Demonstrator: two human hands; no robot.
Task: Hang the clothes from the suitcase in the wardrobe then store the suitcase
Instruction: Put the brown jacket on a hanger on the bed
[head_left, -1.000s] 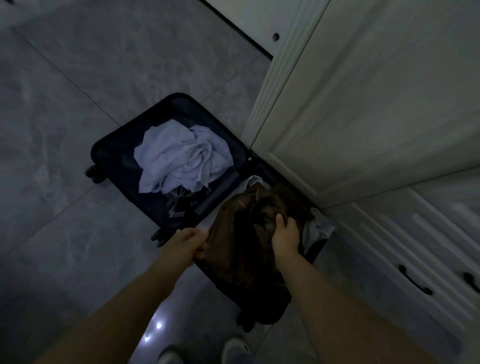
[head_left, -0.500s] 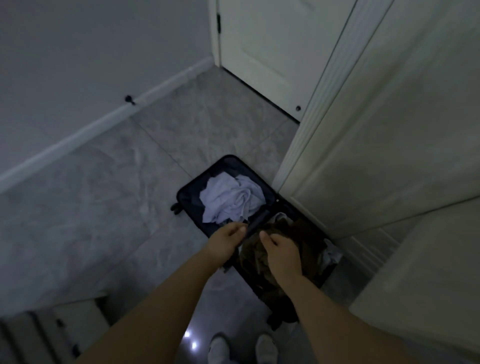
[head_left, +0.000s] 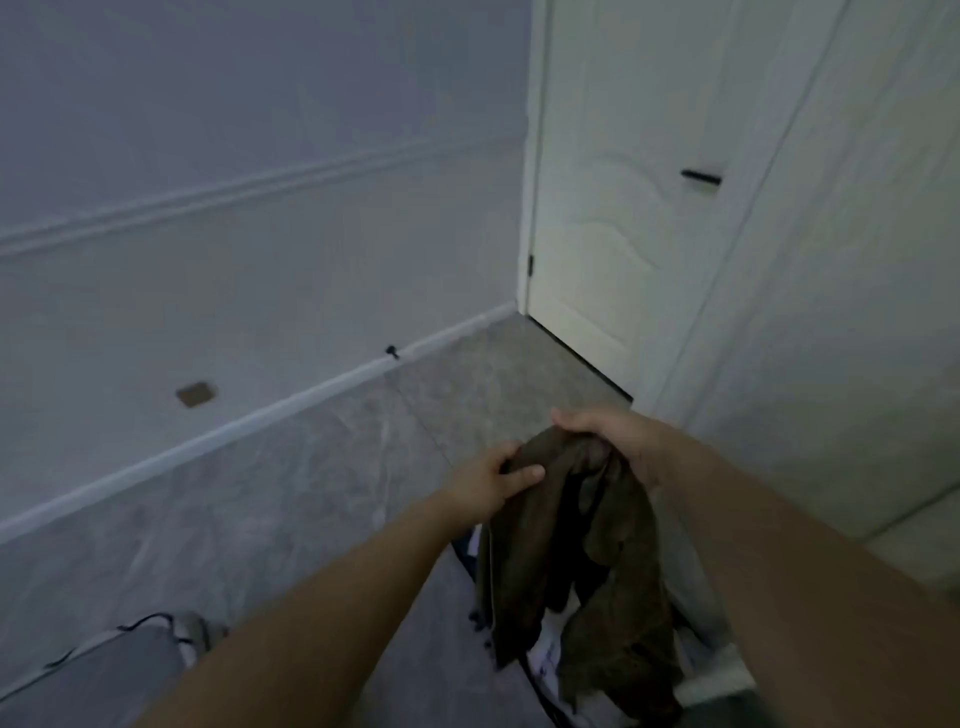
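The wardrobe (head_left: 852, 291) fills the right side, its pale panel close beside the person, which suits the task: whatever is lifted has only a short way to travel. The floor (head_left: 322, 499) of grey tile runs to the wall and a closed door (head_left: 618, 208) in the corner. Low in the frame, the suitcase (head_left: 540, 660) shows only as a dark edge with something pale inside (most of it is hidden behind the cloth and arms). Above it hangs the garment (head_left: 582, 561), a brown piece held up by its top edge so its length drops free and untangles, likely to find the shoulders or waistband before hanging. The right hand (head_left: 618, 441) is clenched over the bunched top. The left hand (head_left: 493, 480) pinches the near corner, thumb on the cloth.
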